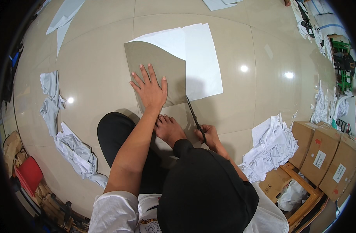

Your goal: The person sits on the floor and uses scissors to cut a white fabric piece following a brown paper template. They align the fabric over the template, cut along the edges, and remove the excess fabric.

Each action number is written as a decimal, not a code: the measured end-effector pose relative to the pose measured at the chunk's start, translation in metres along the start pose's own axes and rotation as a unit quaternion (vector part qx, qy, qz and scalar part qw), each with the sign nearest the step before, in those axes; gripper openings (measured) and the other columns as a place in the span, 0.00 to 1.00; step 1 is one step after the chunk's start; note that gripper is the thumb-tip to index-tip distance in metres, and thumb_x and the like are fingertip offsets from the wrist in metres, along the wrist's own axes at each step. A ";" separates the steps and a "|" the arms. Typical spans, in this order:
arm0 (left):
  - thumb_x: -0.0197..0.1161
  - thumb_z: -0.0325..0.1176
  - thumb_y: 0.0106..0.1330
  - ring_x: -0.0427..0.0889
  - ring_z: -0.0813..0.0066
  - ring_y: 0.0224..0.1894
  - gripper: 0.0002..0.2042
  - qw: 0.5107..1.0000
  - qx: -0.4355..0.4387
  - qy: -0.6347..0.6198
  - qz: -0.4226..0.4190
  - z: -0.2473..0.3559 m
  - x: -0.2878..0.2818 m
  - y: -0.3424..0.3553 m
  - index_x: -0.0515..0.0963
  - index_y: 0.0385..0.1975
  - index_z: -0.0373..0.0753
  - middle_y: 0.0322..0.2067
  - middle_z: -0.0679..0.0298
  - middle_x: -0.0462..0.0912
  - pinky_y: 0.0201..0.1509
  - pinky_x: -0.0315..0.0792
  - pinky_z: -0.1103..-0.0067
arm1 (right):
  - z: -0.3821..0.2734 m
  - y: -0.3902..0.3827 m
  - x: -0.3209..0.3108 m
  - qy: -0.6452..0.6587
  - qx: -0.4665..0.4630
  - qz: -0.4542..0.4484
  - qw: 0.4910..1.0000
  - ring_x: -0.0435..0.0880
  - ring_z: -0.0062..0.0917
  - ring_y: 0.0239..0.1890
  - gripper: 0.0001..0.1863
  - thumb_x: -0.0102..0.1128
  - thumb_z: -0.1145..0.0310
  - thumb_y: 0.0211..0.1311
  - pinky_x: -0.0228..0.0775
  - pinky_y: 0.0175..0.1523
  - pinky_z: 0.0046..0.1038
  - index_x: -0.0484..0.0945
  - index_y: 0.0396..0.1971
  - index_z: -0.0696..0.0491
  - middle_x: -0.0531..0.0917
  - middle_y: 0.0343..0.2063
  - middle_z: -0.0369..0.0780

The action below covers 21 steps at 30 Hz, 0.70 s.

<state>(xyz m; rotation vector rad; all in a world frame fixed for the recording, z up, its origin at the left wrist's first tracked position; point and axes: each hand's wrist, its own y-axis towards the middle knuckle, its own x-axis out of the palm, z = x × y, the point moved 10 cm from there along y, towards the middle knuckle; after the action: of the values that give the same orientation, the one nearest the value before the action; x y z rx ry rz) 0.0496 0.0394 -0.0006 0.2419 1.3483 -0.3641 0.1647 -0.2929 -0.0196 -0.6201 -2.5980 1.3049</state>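
L hand (152,92) splayed flat on gry-brn sheet (166,64), upper ctr | R hand (211,138) curled rnd scissors (193,112), ctr fr.

Wide head-worn view, facing down; both hands (150,88) near

Glossy, beige tiled floor (96,81)

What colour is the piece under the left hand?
The piece is greyish brown; head view shows best.
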 end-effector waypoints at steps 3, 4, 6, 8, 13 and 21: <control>0.48 0.60 0.84 0.36 0.24 0.88 0.42 1.000 0.000 -0.001 0.003 -0.001 0.000 0.000 0.52 0.90 0.43 0.90 0.47 0.45 0.87 0.31 0.32 | 0.001 0.002 0.001 0.008 -0.009 0.008 1.000 0.75 0.13 0.18 0.16 0.77 0.63 0.71 0.64 0.25 0.22 0.83 0.26 0.54 0.82 0.19 0.31; 0.48 0.60 0.84 0.36 0.24 0.88 0.42 1.000 0.000 -0.001 0.004 -0.002 0.000 0.000 0.52 0.90 0.43 0.90 0.47 0.45 0.87 0.30 0.32 | 0.001 0.002 0.002 0.009 -0.011 0.007 1.000 0.75 0.13 0.18 0.15 0.77 0.63 0.71 0.64 0.24 0.22 0.83 0.26 0.54 0.82 0.19 0.31; 0.48 0.60 0.84 0.36 0.24 0.88 0.42 1.000 0.001 -0.002 0.003 0.000 0.001 0.000 0.52 0.90 0.43 0.90 0.47 0.45 0.87 0.30 0.32 | 0.002 0.001 0.000 0.011 -0.012 0.007 1.000 0.75 0.13 0.18 0.15 0.77 0.63 0.71 0.63 0.24 0.21 0.84 0.27 0.55 0.82 0.19 0.31; 0.48 0.60 0.84 0.36 0.24 0.88 0.42 1.000 0.002 0.000 0.004 0.000 0.001 0.000 0.52 0.90 0.43 0.90 0.47 0.45 0.87 0.31 0.32 | 0.003 0.002 0.001 0.012 -0.013 0.008 1.000 0.75 0.12 0.18 0.15 0.77 0.63 0.71 0.63 0.23 0.21 0.84 0.27 0.55 0.82 0.19 0.31; 0.49 0.60 0.84 0.37 0.24 0.88 0.42 1.000 0.006 -0.003 0.012 -0.001 0.000 0.000 0.52 0.90 0.43 0.90 0.46 0.45 0.87 0.31 0.31 | 0.005 0.000 0.005 0.027 -0.018 0.013 0.999 0.75 0.12 0.19 0.15 0.77 0.62 0.70 0.64 0.23 0.22 0.84 0.27 0.55 0.82 0.20 0.32; 0.49 0.60 0.83 0.39 0.22 0.88 0.42 1.000 0.012 -0.013 0.018 0.002 -0.002 0.000 0.53 0.90 0.42 0.89 0.46 0.47 0.86 0.34 0.30 | 0.005 -0.003 0.018 0.043 -0.031 0.036 0.998 0.74 0.14 0.19 0.18 0.77 0.59 0.70 0.62 0.26 0.22 0.81 0.25 0.54 0.80 0.18 0.32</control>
<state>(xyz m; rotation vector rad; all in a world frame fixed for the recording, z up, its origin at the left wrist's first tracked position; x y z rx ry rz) 0.0510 0.0386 0.0020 0.2795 1.3139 -0.3527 0.1459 -0.2896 -0.0209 -0.7676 -2.5776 1.1944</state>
